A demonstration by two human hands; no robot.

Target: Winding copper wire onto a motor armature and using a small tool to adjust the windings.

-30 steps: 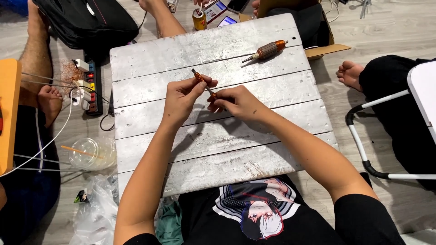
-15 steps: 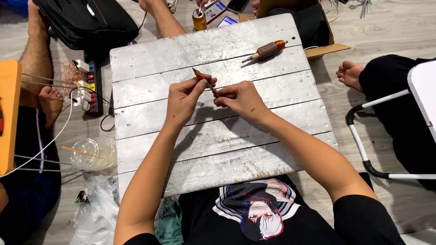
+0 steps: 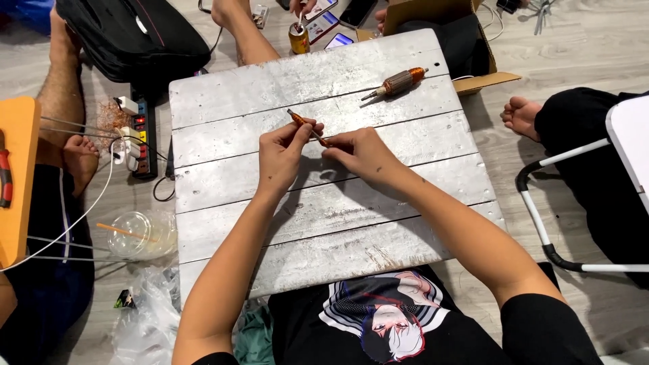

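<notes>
Hands barely shifted; I kept left grip (image 3: 282,154) and right grip (image 3: 358,152) clamped on small copper-wound rotor (image 3: 305,126) above worktop (image 3: 338,223); cardboard box (image 3: 433,13) beyond.

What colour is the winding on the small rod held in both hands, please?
Copper-orange winding, head view.

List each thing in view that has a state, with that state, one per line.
left hand: closed in a pinch on the thin rod
right hand: pinching the rod's other end
thin rod: held above the board, tilted
motor armature: lying loose on the white board, untouched
power strip: plugs inserted
plastic cup: on the floor, straw inside
black bag: lying on the floor
</notes>
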